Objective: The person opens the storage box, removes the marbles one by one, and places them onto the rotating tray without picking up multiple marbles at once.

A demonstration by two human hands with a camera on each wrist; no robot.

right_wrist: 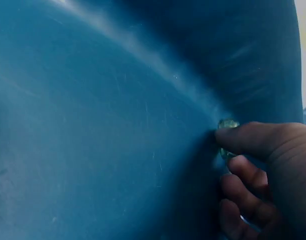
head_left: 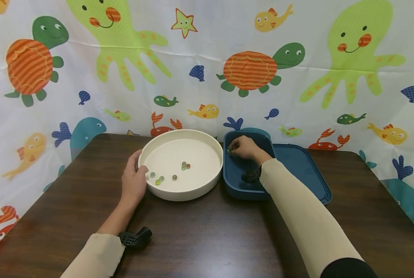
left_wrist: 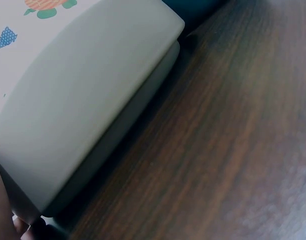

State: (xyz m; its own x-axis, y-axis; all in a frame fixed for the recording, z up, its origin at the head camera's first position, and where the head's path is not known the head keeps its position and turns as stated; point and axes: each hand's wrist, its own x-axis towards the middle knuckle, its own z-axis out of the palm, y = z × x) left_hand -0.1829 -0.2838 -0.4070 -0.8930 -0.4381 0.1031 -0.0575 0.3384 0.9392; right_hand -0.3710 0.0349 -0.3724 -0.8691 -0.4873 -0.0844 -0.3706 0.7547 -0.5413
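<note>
My left hand [head_left: 134, 179] grips the left side of a round cream tray [head_left: 179, 196], thumb over the rim and fingers along the outer wall. Several small glass marbles lie inside it, among them a yellow-green marble [head_left: 157, 182] and a reddish marble [head_left: 188, 166]. My right hand [head_left: 243, 148] reaches into a deep blue rectangular bin [head_left: 246, 194] just right of the tray. Between its thumb and fingers it pinches a greenish glass marble [right_wrist: 227, 123], close to the bin's wall and floor in the right wrist view. The fingers partly hide this marble.
A flat blue lid [head_left: 298, 166] lies on the dark wooden table [head_left: 207, 235] to the right of the bin, partly under the right forearm. Behind the table hangs a white curtain [head_left: 207, 58] printed with sea animals. Black cameras sit on both wrists.
</note>
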